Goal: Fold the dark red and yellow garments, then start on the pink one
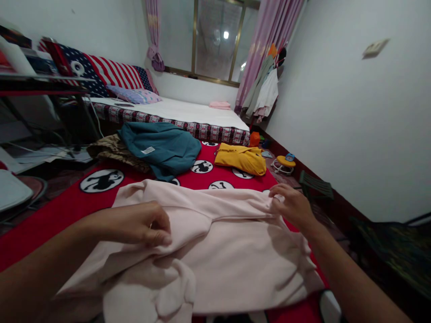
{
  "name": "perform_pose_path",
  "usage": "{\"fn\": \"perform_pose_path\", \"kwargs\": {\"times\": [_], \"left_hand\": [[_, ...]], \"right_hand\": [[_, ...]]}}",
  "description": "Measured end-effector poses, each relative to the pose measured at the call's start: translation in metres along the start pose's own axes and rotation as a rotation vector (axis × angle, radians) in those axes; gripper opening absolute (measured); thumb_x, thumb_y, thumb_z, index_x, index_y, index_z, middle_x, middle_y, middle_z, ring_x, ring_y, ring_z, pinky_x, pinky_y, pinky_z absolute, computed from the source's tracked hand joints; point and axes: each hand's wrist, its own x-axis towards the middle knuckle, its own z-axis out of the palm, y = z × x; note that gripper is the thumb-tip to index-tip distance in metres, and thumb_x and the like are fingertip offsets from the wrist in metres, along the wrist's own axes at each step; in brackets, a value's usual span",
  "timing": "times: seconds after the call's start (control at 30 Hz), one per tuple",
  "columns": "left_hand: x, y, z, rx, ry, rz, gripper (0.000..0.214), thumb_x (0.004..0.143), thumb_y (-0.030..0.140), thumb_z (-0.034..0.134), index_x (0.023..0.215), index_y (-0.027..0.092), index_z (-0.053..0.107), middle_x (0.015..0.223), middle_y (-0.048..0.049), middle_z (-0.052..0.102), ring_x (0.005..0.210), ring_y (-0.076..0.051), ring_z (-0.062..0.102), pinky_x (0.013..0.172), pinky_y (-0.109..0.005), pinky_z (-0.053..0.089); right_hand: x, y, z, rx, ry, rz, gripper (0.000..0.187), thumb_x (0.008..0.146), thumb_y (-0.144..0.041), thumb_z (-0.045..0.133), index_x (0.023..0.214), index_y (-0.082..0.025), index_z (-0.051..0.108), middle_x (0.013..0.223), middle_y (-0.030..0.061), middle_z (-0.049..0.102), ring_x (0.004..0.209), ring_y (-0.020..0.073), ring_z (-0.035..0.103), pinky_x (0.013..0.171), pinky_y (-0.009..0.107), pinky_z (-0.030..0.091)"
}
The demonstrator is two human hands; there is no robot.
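Note:
A pale pink sweatshirt [235, 260] lies spread across a red cloth with black-and-white round figures. Part of it is folded over along the far side, and its near left end is bunched up. My left hand [151, 226] is closed, its thumb and curled fingers pinching the fabric left of the middle. At the far right corner, my right hand [291, 204] grips the sweatshirt's edge between thumb and fingers. The tips of some left-hand fingers are hidden beneath the hand.
Beyond lie a teal garment [164, 146], a brown patterned garment [116, 150] and a folded yellow garment [240, 158] on the red cloth [43, 215]. A bed [188, 112] stands under the window. To the right are a small yellow stool [285, 161] and a green folding stool [315, 184].

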Motion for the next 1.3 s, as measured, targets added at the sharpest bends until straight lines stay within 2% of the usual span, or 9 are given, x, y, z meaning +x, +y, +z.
{"fn": "perform_pose_path", "kwargs": {"times": [0.1,0.23,0.4,0.6,0.7,0.8,0.97,1.13,1.3], "left_hand": [[0.035,0.001,0.007,-0.048,0.024,0.045,0.033,0.085,0.043,0.054,0.076,0.018,0.073,0.069,-0.0036,0.069,0.063,-0.017,0.063,0.054,-0.023,0.044],[0.069,-0.008,0.032,0.141,0.410,0.174,0.021,0.082,0.028,0.055,0.084,0.017,0.072,0.090,-0.0079,0.068,0.084,-0.020,0.061,0.075,-0.029,0.046],[0.069,-0.022,0.064,0.338,0.301,0.124,0.018,0.084,0.028,0.054,0.075,0.018,0.067,0.080,-0.0056,0.066,0.077,-0.019,0.059,0.069,-0.029,0.042],[0.068,-0.016,0.073,0.465,0.283,0.080,0.032,0.091,0.038,0.049,0.069,0.018,0.060,0.074,-0.0057,0.065,0.070,-0.019,0.058,0.061,-0.029,0.036],[0.067,-0.015,0.075,0.494,0.296,0.086,0.034,0.093,0.039,0.044,0.072,0.018,0.060,0.076,-0.0059,0.065,0.071,-0.019,0.059,0.062,-0.029,0.037],[0.063,-0.016,0.076,0.533,0.346,0.086,0.033,0.094,0.037,0.042,0.074,0.018,0.060,0.078,-0.0059,0.063,0.073,-0.019,0.058,0.064,-0.029,0.040],[0.059,-0.019,0.070,0.586,0.551,0.125,0.013,0.083,0.030,0.057,0.087,0.018,0.063,0.101,-0.0100,0.062,0.098,-0.025,0.057,0.086,-0.037,0.044],[0.059,-0.025,0.066,0.643,0.426,-0.104,0.028,0.088,0.037,0.050,0.074,0.018,0.065,0.080,-0.0099,0.065,0.077,-0.026,0.062,0.069,-0.036,0.045],[0.056,-0.027,0.063,0.667,0.334,-0.247,0.044,0.090,0.046,0.043,0.069,0.017,0.069,0.073,-0.0139,0.068,0.073,-0.029,0.065,0.065,-0.036,0.043]], "right_hand": [[0.011,-0.003,0.009,-0.100,0.112,0.208,0.022,0.085,-0.033,0.053,0.098,-0.021,0.068,0.109,0.0065,0.067,0.095,0.0225,0.063,0.074,0.029,0.042],[0.016,0.015,0.027,-0.241,-0.101,0.416,0.049,0.083,-0.045,0.059,0.121,-0.015,0.061,0.119,0.0171,0.063,0.106,0.0304,0.061,0.077,0.035,0.045],[0.013,0.037,0.027,-0.361,-0.441,0.469,0.021,0.082,-0.026,0.059,0.097,-0.020,0.072,0.102,0.0134,0.071,0.098,0.0301,0.066,0.073,0.036,0.046],[0.038,-0.014,0.039,-0.209,-0.189,0.147,0.023,0.085,-0.027,0.057,0.101,-0.020,0.072,0.108,0.0108,0.068,0.101,0.0246,0.062,0.078,0.030,0.043],[0.056,-0.052,0.064,0.022,-0.220,0.011,0.034,0.084,-0.038,0.062,0.112,-0.020,0.067,0.112,0.0090,0.067,0.099,0.0217,0.062,0.077,0.026,0.042],[0.070,-0.074,0.083,0.050,-0.254,-0.033,0.021,0.082,-0.036,0.064,0.095,-0.020,0.071,0.097,0.0072,0.071,0.088,0.0211,0.063,0.072,0.027,0.039],[0.075,-0.074,0.099,0.011,0.044,0.010,0.020,0.088,-0.035,0.058,0.085,-0.020,0.070,0.091,0.0075,0.071,0.092,0.0219,0.061,0.077,0.029,0.036],[0.067,-0.068,0.121,0.068,-0.054,0.178,0.022,0.088,-0.040,0.059,0.092,-0.023,0.072,0.095,0.0053,0.073,0.087,0.0211,0.063,0.072,0.029,0.037],[0.065,-0.067,0.125,0.060,-0.005,0.135,0.022,0.089,-0.039,0.058,0.092,-0.023,0.073,0.093,0.0057,0.071,0.089,0.0209,0.063,0.074,0.029,0.039]]}}
